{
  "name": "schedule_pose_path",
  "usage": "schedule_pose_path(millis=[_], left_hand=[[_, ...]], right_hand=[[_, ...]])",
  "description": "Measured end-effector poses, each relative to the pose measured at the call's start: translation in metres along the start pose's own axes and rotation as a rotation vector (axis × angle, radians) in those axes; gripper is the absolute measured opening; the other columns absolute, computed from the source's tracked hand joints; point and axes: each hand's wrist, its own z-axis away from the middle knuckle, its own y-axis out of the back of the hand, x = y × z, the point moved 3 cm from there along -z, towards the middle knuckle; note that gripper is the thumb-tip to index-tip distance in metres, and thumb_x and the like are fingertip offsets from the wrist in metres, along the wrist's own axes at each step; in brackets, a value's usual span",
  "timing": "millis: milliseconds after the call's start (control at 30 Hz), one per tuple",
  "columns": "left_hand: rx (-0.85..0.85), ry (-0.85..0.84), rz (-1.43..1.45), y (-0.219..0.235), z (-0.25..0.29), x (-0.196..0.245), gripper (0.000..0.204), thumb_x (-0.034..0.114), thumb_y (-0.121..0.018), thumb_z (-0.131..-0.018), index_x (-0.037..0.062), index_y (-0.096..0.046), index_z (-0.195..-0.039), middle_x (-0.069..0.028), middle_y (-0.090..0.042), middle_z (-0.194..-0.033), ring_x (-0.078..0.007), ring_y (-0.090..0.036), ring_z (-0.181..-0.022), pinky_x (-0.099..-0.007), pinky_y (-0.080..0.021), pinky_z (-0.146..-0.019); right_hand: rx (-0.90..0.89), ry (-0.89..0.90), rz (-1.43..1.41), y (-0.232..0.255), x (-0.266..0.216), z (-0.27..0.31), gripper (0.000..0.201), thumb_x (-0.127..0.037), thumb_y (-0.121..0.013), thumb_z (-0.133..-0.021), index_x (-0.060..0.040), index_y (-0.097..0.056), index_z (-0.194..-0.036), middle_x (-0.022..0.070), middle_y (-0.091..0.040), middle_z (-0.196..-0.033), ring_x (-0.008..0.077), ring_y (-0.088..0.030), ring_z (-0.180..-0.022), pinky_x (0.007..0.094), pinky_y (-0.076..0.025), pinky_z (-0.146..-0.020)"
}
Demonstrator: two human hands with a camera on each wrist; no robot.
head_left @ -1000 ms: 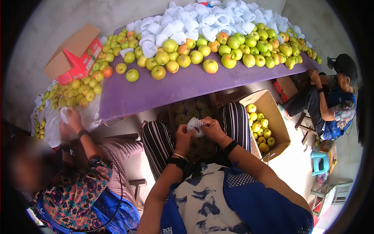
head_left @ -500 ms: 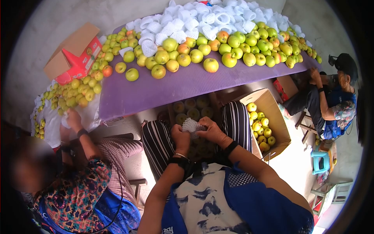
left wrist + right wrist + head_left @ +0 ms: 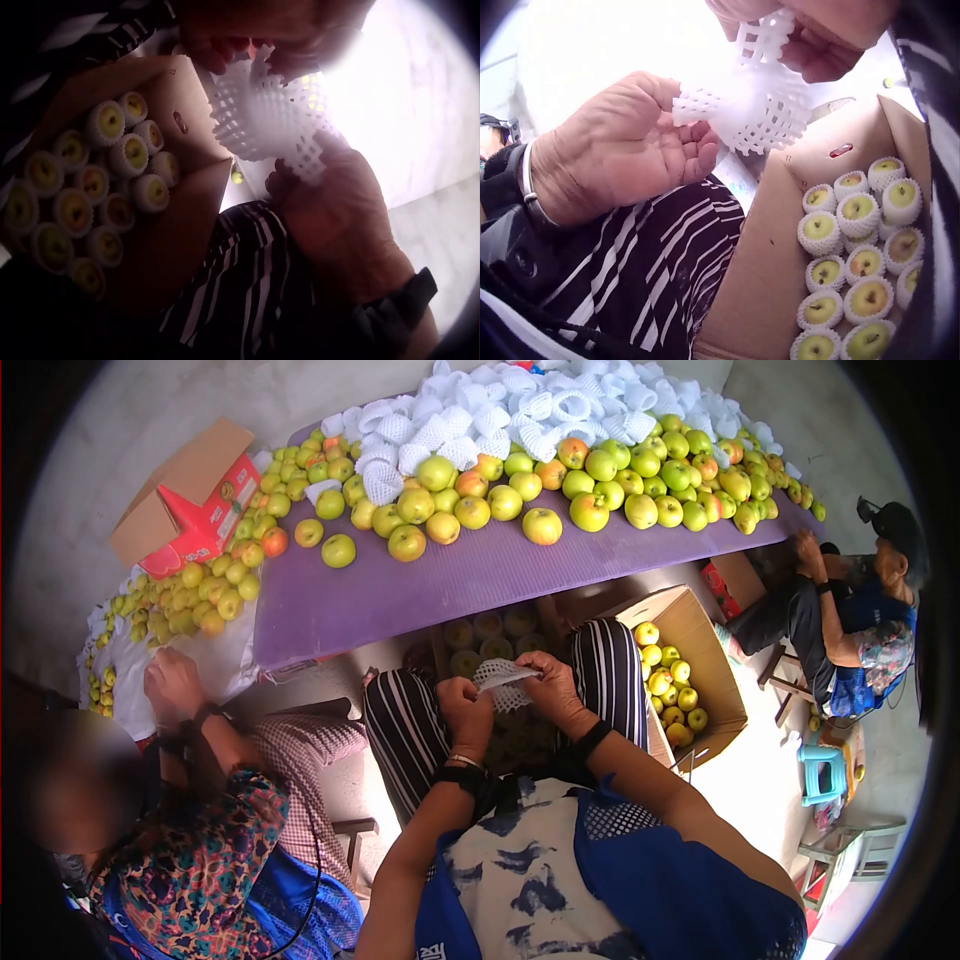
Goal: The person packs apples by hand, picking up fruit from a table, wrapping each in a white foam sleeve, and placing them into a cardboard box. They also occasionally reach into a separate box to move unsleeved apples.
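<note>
A white foam net sleeve (image 3: 508, 684) is stretched between both hands above the lap. The left hand (image 3: 466, 716) pinches its left edge; the right hand (image 3: 552, 690) pinches the opposite edge. In the right wrist view the sleeve (image 3: 754, 112) spreads wide and no apple shows in it, with the left hand (image 3: 622, 146) at one end and the right hand (image 3: 817, 37) at the top. The left wrist view shows the same sleeve (image 3: 262, 112) with the right hand (image 3: 341, 217) at its lower edge. Below stands a carton (image 3: 754, 270) of sleeved apples (image 3: 859, 216).
A purple-topped table (image 3: 420, 600) ahead bears loose apples (image 3: 541, 527) and a heap of foam sleeves (image 3: 480, 410). At the right is a carton (image 3: 722, 690) of bare apples. One person (image 3: 200, 850) sits at left, another (image 3: 870, 630) at right. A red box (image 3: 200, 525) stands back left.
The sleeve, earlier bunched between the hands, is now drawn out wider. The right hand has shifted slightly upward. The neighbour at left has brought both hands together.
</note>
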Motion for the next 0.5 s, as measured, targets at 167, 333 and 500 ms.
schedule_pose_path(millis=[167,333,500], left_hand=[[-0.320,0.039,0.302,-0.002,0.005,0.015,0.019,0.005,-0.066,-0.063,0.0032,-0.048,-0.067,-0.0058,-0.051,-0.071,-0.0110,-0.048,-0.068,-0.0239,-0.038,-0.057],[-0.475,0.597,0.830,-0.016,0.009,-0.001,0.022,0.025,-0.057,-0.081,0.0039,-0.058,-0.088,-0.0036,-0.058,-0.085,-0.0121,-0.053,-0.078,-0.0258,-0.044,-0.067],[-0.556,0.728,0.976,-0.016,0.012,0.000,0.027,0.026,-0.051,-0.086,0.0023,-0.055,-0.098,-0.0050,-0.057,-0.092,-0.0140,-0.056,-0.078,-0.0269,-0.046,-0.068]], right_hand=[[0.164,-0.151,-0.223,0.006,0.020,-0.008,0.033,0.017,-0.043,-0.065,-0.0024,-0.060,-0.087,0.0060,-0.059,-0.085,0.0139,-0.055,-0.080,0.0240,-0.045,-0.074],[0.165,-0.059,-0.360,0.009,0.014,-0.007,0.042,0.022,-0.040,-0.063,-0.0027,-0.062,-0.088,0.0068,-0.055,-0.091,0.0162,-0.054,-0.086,0.0247,-0.043,-0.080],[0.007,-0.098,-0.361,0.004,0.006,-0.004,0.041,0.021,-0.040,-0.064,-0.0019,-0.063,-0.088,0.0067,-0.057,-0.090,0.0160,-0.055,-0.086,0.0248,-0.043,-0.081]])
